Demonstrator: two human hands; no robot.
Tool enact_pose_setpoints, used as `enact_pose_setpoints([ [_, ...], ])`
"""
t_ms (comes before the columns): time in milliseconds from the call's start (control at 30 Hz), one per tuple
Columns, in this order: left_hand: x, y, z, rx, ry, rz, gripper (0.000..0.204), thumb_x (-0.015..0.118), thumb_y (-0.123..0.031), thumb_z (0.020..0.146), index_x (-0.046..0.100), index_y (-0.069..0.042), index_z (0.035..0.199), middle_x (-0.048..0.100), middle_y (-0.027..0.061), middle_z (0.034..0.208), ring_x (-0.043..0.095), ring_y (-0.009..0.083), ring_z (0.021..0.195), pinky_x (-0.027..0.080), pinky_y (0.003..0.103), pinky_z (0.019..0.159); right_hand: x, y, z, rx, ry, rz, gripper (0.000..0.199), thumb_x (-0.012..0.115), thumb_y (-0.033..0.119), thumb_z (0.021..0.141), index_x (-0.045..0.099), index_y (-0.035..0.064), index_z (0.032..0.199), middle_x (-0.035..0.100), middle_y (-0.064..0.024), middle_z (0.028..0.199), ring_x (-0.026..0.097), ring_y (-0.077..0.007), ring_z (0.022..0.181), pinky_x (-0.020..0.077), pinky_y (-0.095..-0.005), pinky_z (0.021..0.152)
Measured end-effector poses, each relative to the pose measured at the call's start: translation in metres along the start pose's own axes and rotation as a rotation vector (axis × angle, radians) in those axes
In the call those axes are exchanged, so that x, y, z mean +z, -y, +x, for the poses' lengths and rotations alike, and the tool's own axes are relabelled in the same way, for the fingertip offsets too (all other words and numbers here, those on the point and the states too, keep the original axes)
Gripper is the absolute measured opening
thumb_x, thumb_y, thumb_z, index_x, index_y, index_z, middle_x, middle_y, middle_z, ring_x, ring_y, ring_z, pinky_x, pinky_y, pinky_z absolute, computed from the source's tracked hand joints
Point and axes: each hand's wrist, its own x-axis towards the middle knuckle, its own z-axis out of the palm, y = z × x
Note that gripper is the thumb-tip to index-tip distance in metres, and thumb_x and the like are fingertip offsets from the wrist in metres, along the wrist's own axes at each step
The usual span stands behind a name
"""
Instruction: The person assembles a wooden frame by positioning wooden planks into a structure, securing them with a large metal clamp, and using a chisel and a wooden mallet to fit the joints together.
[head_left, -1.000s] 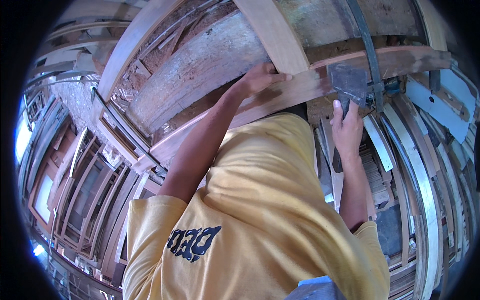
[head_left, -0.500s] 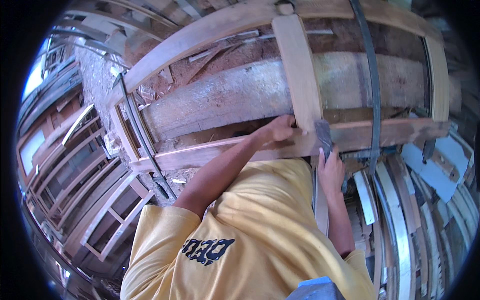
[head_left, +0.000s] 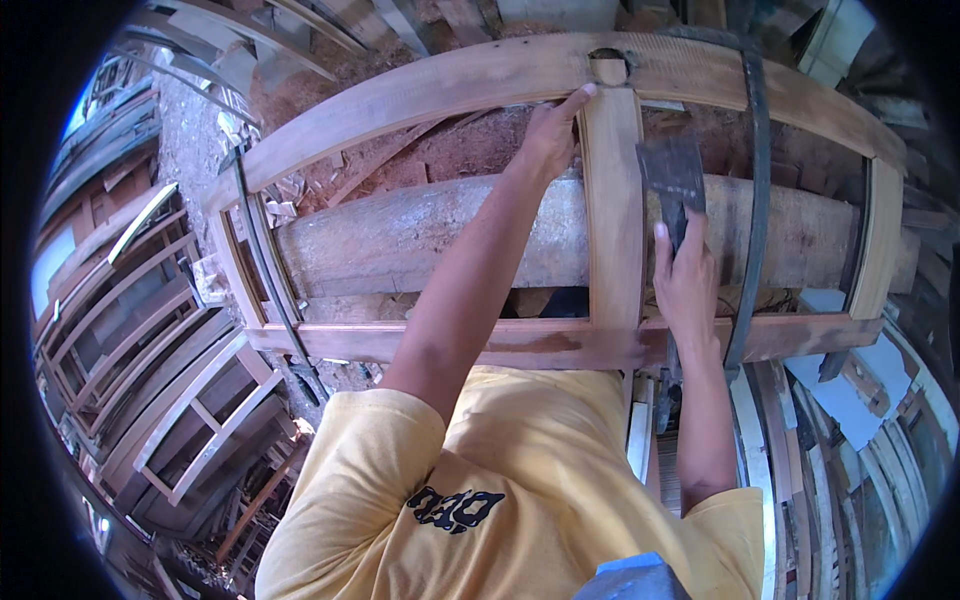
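Note:
A long wooden frame point(head_left: 430, 345) with a curved far rail point(head_left: 420, 85) lies across in front of me. My left hand point(head_left: 552, 138) is at the joint of the far rail and the middle crosspiece point(head_left: 613, 220). One digit presses on the wood there, and the others curl down at the inner edge, partly hidden. My right hand point(head_left: 687, 285) is closed round the dark handle of a putty knife point(head_left: 672, 170). Its wide blade, slightly blurred, points away from me just right of the crosspiece. A round hole point(head_left: 608, 68) with a light piece inside shows in the far rail.
Bar clamps cross the frame at the left point(head_left: 262, 240) and right point(head_left: 756, 190). A thick rough plank point(head_left: 390, 240) runs beneath it. Wooden window-like frames point(head_left: 210, 420) are stacked at the left, and long curved strips point(head_left: 820, 480) lie at the right.
Both hands have moved away from me, from the near rail: the left to the crosspiece's far joint, the right with the putty knife beside the crosspiece. The frame sits lower in view.

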Motion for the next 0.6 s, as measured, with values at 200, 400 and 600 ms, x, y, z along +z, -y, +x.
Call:
enact_pose_setpoints([
  [200,-0.003,0.002,0.006,-0.015,-0.018,0.087,0.042,0.077,-0.033,0.092,0.065,0.001,0.114,0.07,0.0091,0.103,0.069,0.0177,0.086,0.057,0.035,0.069,0.011,0.013,0.071,-0.073,-0.012,-0.125,0.028,0.053,0.026,0.105,0.045,0.0053,0.121,0.067,-0.0306,0.086,0.067,-0.0508,0.076,0.0536,-0.0598,0.062],
  [400,0.002,0.01,0.002,0.073,-0.079,0.041,0.039,0.078,-0.032,0.091,0.068,0.001,0.108,0.071,0.008,0.099,0.068,0.0172,0.082,0.057,0.035,0.07,0.001,0.014,0.087,-0.134,-0.069,-0.157,0.032,0.054,0.03,0.104,0.044,0.0042,0.122,0.067,-0.029,0.082,0.068,-0.0495,0.073,0.0546,-0.0578,0.059],
  [600,0.009,0.008,-0.001,0.075,-0.092,0.061,0.037,0.078,-0.03,0.091,0.068,0.001,0.109,0.071,0.0074,0.1,0.067,0.017,0.086,0.056,0.035,0.075,0.014,0.006,0.09,-0.126,0.021,-0.221,0.033,0.053,0.029,0.105,0.044,0.006,0.127,0.068,-0.0289,0.088,0.068,-0.0493,0.077,0.0545,-0.0567,0.061],
])
